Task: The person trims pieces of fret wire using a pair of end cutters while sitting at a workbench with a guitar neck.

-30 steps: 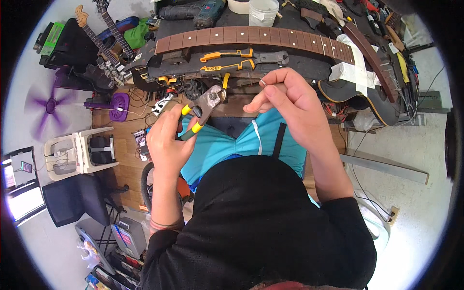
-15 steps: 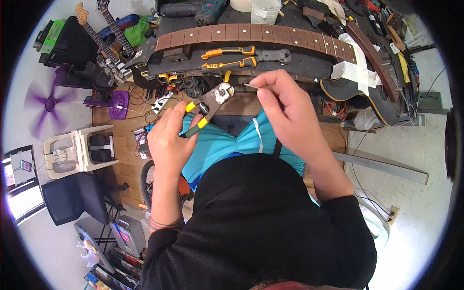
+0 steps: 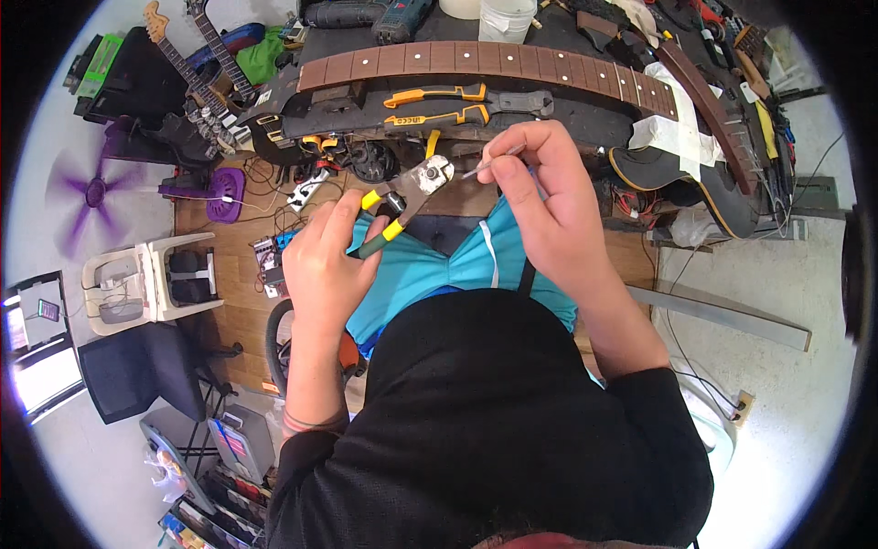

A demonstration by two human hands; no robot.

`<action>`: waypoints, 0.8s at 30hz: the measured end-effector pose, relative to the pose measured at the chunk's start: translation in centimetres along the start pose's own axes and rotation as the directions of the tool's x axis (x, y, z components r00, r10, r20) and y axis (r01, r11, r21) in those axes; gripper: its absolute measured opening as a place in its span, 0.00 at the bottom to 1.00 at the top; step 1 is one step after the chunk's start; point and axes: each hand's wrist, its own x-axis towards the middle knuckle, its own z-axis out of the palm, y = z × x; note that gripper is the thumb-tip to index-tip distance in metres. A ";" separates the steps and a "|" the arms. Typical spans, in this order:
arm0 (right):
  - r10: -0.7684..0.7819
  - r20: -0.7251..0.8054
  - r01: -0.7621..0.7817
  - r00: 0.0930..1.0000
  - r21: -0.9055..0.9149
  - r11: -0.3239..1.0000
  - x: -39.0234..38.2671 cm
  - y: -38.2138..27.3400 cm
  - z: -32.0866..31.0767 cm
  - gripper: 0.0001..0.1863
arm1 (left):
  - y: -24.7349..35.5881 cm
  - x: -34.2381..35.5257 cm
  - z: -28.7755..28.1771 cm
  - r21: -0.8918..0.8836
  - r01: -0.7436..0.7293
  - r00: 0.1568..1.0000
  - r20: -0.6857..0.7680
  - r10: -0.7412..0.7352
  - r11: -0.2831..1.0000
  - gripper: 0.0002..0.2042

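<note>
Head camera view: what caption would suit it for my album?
Left hand holds yellow-handled pliers; right hand pinches a thin metal piece beside a guitar neck.

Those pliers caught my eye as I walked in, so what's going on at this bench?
A person in a black top holds yellow-handled pliers in the left hand, head pointing up towards a thin metal strip pinched in the right hand. The plier tips sit close to the strip's end; whether they touch is unclear. Just beyond the hands, on the workbench, lie a guitar neck and two orange-handled tools.
</note>
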 end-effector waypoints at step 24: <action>-0.449 0.130 0.407 0.884 -0.684 0.605 1.3 -0.4 -2.0 0.10 | 0.0 0.0 -0.2 0.023 0.025 0.998 0.048 -0.027 0.999 0.20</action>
